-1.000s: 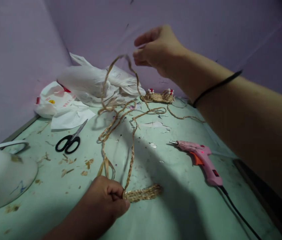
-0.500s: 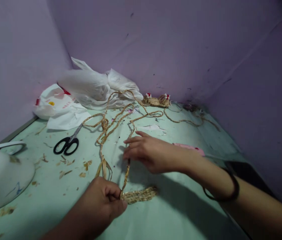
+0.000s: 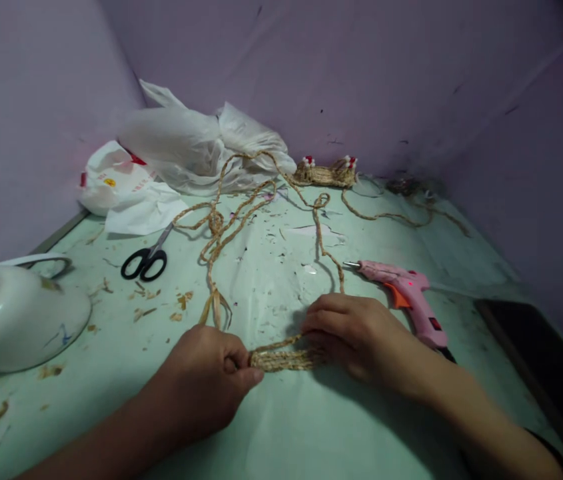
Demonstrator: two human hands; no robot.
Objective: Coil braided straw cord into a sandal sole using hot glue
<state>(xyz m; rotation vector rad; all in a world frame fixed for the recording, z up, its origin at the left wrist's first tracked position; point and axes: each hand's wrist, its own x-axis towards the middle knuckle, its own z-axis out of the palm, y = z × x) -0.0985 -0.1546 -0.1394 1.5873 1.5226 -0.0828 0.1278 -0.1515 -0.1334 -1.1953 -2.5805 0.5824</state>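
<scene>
A small strip of straw braid rows (image 3: 286, 361) lies low in the middle of the view. Its left end is pinched between the thumb and fingers of my left hand (image 3: 211, 370). Over its right end my right hand (image 3: 356, 333) curls, fingers closed on the braided straw cord (image 3: 322, 240), which runs along the strip's far edge. The fingertips of my right hand are partly hidden. From under that hand the cord continues up the table. Loose straw ends (image 3: 216, 308) stick out beyond my left hand.
A pink glue gun (image 3: 414, 293) lies right, beside a dark flat object (image 3: 536, 373). Black-handled scissors (image 3: 146, 261) and an upturned white bowl (image 3: 26, 320) are left. Plastic bags (image 3: 201, 147) and a finished-looking straw piece with red and white beads (image 3: 326, 175) stand by the wall.
My right hand has come down and toward me, bringing the cord from pointing away to lying along the strip. The view has shifted, showing the whole glue gun. My left hand keeps its pinch.
</scene>
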